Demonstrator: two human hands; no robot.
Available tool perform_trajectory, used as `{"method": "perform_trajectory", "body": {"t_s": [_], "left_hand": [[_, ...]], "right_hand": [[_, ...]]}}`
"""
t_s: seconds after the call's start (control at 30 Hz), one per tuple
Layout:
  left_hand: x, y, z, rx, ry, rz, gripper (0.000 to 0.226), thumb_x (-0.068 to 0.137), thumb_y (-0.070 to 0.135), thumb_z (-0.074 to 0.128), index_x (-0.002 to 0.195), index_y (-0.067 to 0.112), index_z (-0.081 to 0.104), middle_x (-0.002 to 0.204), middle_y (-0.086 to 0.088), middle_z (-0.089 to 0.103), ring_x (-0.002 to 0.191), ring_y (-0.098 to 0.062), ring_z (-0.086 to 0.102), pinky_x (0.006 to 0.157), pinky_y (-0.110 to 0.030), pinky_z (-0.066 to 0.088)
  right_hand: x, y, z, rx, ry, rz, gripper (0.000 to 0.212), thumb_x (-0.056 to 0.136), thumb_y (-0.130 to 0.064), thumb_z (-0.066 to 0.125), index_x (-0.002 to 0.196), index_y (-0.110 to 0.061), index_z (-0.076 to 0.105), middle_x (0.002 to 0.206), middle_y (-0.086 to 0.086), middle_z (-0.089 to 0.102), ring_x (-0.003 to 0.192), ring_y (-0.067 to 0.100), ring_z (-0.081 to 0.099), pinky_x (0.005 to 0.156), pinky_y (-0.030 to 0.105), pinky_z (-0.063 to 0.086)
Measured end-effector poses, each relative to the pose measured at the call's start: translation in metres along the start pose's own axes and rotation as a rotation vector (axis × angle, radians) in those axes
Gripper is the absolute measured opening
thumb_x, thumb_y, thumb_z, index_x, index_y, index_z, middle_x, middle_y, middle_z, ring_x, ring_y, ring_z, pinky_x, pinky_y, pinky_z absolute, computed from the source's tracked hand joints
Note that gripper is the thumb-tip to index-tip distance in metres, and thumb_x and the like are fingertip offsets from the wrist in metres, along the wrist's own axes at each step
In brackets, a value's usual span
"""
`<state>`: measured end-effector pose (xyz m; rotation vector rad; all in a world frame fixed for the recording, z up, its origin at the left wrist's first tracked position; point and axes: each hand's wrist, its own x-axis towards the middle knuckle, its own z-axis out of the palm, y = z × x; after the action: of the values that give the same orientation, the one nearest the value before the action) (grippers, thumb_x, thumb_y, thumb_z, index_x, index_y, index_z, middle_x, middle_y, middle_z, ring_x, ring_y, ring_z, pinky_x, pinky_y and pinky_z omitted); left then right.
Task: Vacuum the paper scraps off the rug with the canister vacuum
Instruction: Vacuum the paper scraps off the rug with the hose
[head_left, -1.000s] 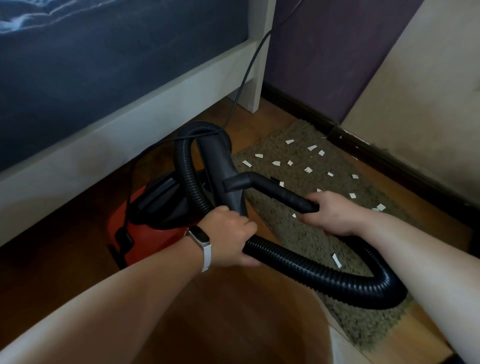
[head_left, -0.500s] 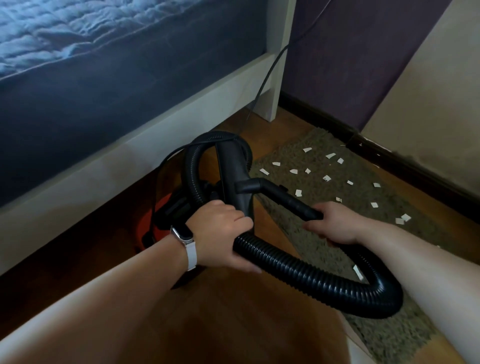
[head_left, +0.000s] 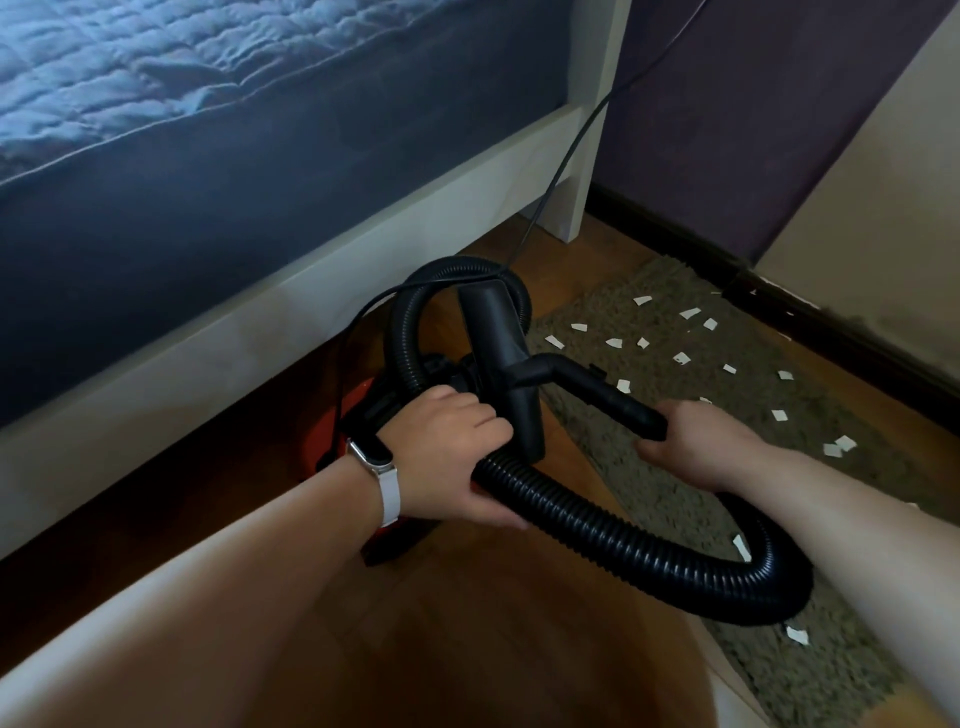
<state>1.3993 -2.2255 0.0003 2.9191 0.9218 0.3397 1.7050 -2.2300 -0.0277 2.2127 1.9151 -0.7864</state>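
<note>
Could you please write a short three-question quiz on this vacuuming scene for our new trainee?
1. True or false: the floor nozzle is pressed flat against the rug.
2. Which hand grips the rigid tube? A) left hand B) right hand C) neither
3. Fill in: the paper scraps lie on the ____.

Key:
1. False; the nozzle is held up off the floor, over the red vacuum.
2. B; the right hand holds the tube, while the left hand grips the ribbed hose.
3. rug

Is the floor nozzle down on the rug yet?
No. The floor nozzle is held up beside the hose, off the rug.
</note>
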Motion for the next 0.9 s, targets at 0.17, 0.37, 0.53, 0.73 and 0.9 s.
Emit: {"method": "perform_trajectory", "body": {"t_s": [0.17,0.37,0.53,0.73,0.9], "left_hand": [[-0.013,-0.023,-0.01,0.001,0.048,-0.07,0.057,0.075,0.057,0.068,0.113,0.015,0.062,0.108,-0.001,0.062,0.103,-0.022,0.058,0.092,-0.04,0.046],[-0.045,-0.063,-0.03,0.091,-0.058,-0.331,0.094,0.07,0.065,0.069,0.142,0.015,0.038,0.138,-0.005,0.046,0.122,-0.022,0.049,0.101,-0.038,0.044],[-0.083,-0.089,-0.023,-0.034,-0.192,-0.58,0.1,0.068,0.062,0.077,0.146,0.019,0.031,0.142,-0.003,0.038,0.123,-0.022,0.046,0.099,-0.037,0.045],[-0.108,-0.11,0.009,-0.115,-0.491,-0.629,0.105,0.069,0.049,0.082,0.152,0.03,0.019,0.152,-0.001,0.025,0.125,-0.025,0.048,0.095,-0.039,0.05],[-0.114,-0.12,0.02,-0.12,-0.476,-0.645,0.105,0.071,0.039,0.083,0.153,0.031,0.018,0.161,0.004,0.007,0.137,-0.027,0.037,0.104,-0.039,0.044]], "right_hand": [[0.001,-0.004,-0.003,0.008,0.023,-0.018,0.014,0.087,-0.041,0.068,0.084,-0.032,0.057,0.073,-0.002,0.064,0.062,0.014,0.063,0.05,0.027,0.041],[0.007,-0.003,-0.002,0.018,0.048,-0.02,0.018,0.086,-0.042,0.07,0.08,-0.03,0.058,0.071,-0.002,0.065,0.064,0.016,0.063,0.054,0.029,0.043],[0.009,-0.007,-0.004,0.007,0.047,-0.028,0.017,0.086,-0.041,0.071,0.088,-0.026,0.063,0.071,0.001,0.065,0.064,0.017,0.064,0.055,0.03,0.047],[0.012,-0.013,-0.002,0.012,0.064,-0.024,0.019,0.085,-0.038,0.072,0.089,-0.021,0.064,0.071,0.003,0.064,0.064,0.019,0.062,0.056,0.031,0.047],[0.015,-0.013,0.003,0.017,0.093,-0.023,0.018,0.084,-0.037,0.072,0.086,-0.022,0.063,0.068,0.0,0.061,0.067,0.021,0.06,0.059,0.031,0.042]]}}
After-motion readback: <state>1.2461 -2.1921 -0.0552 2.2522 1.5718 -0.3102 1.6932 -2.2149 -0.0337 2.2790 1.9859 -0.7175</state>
